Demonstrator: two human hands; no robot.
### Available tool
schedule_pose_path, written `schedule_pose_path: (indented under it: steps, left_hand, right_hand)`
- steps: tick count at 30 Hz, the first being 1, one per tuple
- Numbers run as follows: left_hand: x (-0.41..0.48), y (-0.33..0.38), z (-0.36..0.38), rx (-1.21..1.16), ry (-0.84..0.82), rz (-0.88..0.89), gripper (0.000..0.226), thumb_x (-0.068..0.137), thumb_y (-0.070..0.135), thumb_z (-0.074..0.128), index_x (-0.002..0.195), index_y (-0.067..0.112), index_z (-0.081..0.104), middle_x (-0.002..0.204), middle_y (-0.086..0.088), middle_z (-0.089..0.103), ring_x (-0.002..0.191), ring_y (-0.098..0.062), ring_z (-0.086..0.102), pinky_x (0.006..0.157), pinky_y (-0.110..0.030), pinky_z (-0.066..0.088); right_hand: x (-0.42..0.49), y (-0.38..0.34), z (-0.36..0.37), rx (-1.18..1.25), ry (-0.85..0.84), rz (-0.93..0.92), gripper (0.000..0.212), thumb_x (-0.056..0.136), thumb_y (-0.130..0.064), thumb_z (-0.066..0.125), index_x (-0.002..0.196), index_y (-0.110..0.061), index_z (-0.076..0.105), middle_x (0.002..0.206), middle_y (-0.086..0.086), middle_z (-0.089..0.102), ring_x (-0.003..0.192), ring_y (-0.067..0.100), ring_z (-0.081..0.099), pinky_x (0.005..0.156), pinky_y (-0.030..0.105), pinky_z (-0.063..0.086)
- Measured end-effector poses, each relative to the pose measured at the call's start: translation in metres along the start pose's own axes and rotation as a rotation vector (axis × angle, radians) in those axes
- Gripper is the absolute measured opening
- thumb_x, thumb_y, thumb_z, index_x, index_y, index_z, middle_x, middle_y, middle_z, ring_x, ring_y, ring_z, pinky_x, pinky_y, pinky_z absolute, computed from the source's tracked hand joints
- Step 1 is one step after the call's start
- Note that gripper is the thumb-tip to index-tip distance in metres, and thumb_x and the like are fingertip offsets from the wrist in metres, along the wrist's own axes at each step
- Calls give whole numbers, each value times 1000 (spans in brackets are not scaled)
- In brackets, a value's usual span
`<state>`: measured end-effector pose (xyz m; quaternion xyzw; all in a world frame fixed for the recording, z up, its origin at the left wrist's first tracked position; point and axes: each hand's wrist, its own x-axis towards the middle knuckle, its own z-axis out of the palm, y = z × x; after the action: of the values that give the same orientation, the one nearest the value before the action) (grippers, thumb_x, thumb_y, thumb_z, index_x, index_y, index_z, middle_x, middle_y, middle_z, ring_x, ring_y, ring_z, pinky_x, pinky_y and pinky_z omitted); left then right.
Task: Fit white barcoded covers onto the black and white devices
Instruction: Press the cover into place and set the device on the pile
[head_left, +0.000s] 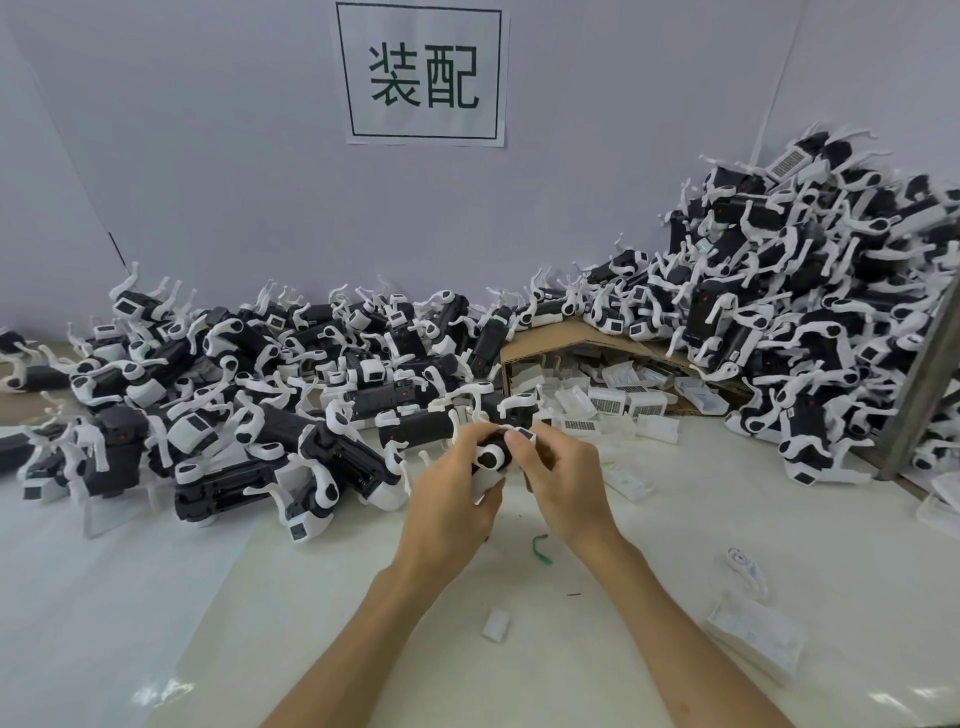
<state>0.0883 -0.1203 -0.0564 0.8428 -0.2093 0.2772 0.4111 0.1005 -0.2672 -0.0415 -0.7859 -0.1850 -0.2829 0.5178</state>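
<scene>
While both hands meet above the white table (675, 519), a black and white device (491, 458) sits between them. The left hand (452, 493) grasps it from below and the side, fingers curled round its body. The right hand (563, 480) pinches its upper end with thumb and forefinger. Whether a cover lies under those fingers I cannot tell. Just behind the hands, to the right, a cardboard box (550, 343) spills white barcoded covers (608, 402). One small white piece (496, 623) lies on the table between the forearms.
</scene>
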Motion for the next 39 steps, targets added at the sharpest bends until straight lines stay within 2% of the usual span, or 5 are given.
schedule_pose_path:
  steps: [9, 15, 25, 31, 39]
  left_hand:
    - [2, -4, 1, 39, -23, -44, 62, 88, 8, 70, 127, 42, 36, 77, 18, 60, 74, -5, 58, 65, -26, 46]
    - [3, 4, 1, 335, 54, 56, 74, 80, 16, 80, 142, 22, 39, 87, 18, 53, 89, -14, 65, 114, -35, 26]
    - [5, 3, -7, 264, 110, 58, 74, 78, 17, 81, 133, 33, 34, 77, 12, 69, 76, -11, 65, 106, -18, 17]
    - [3, 8, -10, -198, 0, -68, 58, 83, 42, 67, 130, 47, 34, 90, 26, 70, 90, 8, 60, 87, -11, 39]
    - [2, 10, -9, -257, 58, -87, 38, 88, 63, 52, 122, 47, 56, 71, 3, 73, 64, -16, 67, 60, -41, 54]
  right_hand:
    - [0, -3, 3, 67, -12, 81, 59, 90, -53, 55, 62, -2, 48, 52, 13, 49, 46, 7, 41, 48, 21, 34]
    - [4, 0, 0, 106, 109, 125, 72, 84, -66, 49, 62, 2, 55, 48, 12, 53, 44, 11, 45, 51, 20, 39]
    - [3, -3, -1, 190, 41, 143, 64, 84, -65, 55, 68, -3, 56, 52, 4, 56, 46, 12, 47, 49, 22, 39]
    - [9, -4, -13, 279, -222, 211, 37, 90, -42, 55, 126, -34, 60, 117, -13, 64, 105, 13, 60, 89, 26, 52]
    - [12, -14, -29, 392, -264, 183, 27, 88, -25, 66, 111, -13, 71, 101, 5, 73, 95, 19, 67, 81, 28, 54]
